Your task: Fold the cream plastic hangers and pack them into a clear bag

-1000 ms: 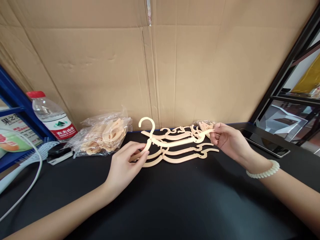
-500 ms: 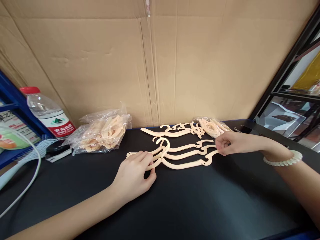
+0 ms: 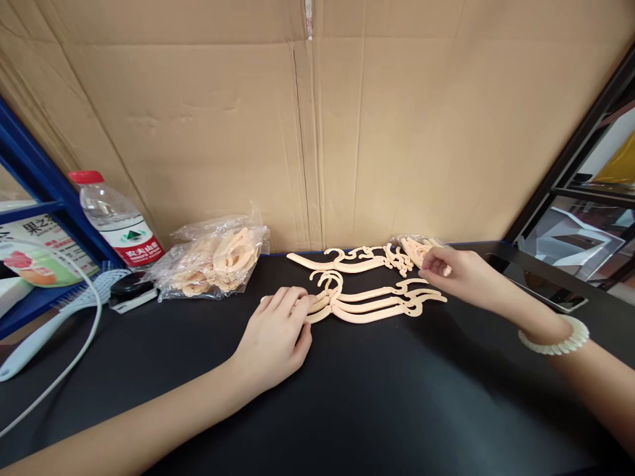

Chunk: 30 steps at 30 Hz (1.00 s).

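Three beige hangers (image 3: 367, 317) lay close together at the middle of a black table (image 3: 372, 410), their long axes running roughly from nine to three o'clock and their hooks curving toward twelve. The left hand (image 3: 270, 337), at about nine o'clock, was the nearer, palm down over the hangers' left ends, its fingers bent and thumb apart; whether it pinched them could not be told.

The right hand (image 3: 461, 277), at two o'clock, hovered with curled fingers near the hangers' right tips; its fingertips were partly hidden, so any pinch could not be told. A bracelet (image 3: 558, 338) circled that wrist.

A fourth hanger (image 3: 357, 267) rested at twelve o'clock, with small hooks (image 3: 399, 259) by its right end and a small bag (image 3: 414, 247) just beyond, close to the right fingers. A larger bag (image 3: 218, 264) of beige parts, a bottle (image 3: 124, 231) and a brush (image 3: 32, 344) sat between nine and ten o'clock, a phone (image 3: 555, 294) near three. Cardboard (image 3: 397, 132) stood along the far edge; black tabletop stretched toward six, between the forearms.
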{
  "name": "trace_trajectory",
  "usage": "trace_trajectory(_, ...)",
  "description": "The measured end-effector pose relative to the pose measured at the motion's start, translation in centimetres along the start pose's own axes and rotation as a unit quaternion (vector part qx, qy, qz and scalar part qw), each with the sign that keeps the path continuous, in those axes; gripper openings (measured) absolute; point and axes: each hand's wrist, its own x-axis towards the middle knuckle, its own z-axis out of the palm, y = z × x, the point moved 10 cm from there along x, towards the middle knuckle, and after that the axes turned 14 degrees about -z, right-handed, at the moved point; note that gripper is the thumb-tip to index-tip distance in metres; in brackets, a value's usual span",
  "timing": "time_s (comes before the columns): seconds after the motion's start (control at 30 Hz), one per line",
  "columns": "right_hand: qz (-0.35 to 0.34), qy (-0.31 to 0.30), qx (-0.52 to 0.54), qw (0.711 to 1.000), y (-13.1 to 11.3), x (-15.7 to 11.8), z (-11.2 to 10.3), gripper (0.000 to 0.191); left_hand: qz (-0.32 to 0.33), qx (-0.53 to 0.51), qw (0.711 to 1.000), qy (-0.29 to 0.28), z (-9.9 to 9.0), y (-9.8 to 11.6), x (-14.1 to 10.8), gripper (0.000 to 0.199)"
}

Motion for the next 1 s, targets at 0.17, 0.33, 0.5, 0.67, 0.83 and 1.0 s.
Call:
trace_trajectory(0.17,-0.147,0.008,0.057,0.987,-6.6,-0.3,3.3,0.05,-0.028,-0.005,0.999,-0.046,1.9,-1.3,0.1,0.041)
trace_trajectory(0.33,-0.201,-0.123,0.044,0.971,-9.9,-1.4,8.2,0.073,-0.041,-0.048,0.994,-0.089,3.3,-2.0,0.1,0.045)
trace_trajectory(0.5,-0.194,-0.122,0.039,0.973,-9.6,-1.4,8.1,0.065,-0.045,-0.085,0.991,-0.096,3.5,-2.3,0.2,0.045)
trace_trajectory(0.67,-0.184,-0.079,0.074,0.977,-8.8,-0.9,7.5,0.05,-0.045,-0.109,0.988,-0.098,3.3,-2.3,0.3,0.043)
trace_trajectory(0.83,-0.182,-0.055,0.101,0.977,-8.2,-0.7,7.3,0.041,-0.034,-0.125,0.987,-0.094,3.2,-2.4,0.3,0.041)
trace_trajectory(1.0,-0.187,-0.051,0.119,0.974,-8.2,-0.7,7.2,0.036,-0.02,-0.129,0.987,-0.091,2.9,-2.2,0.3,0.04)
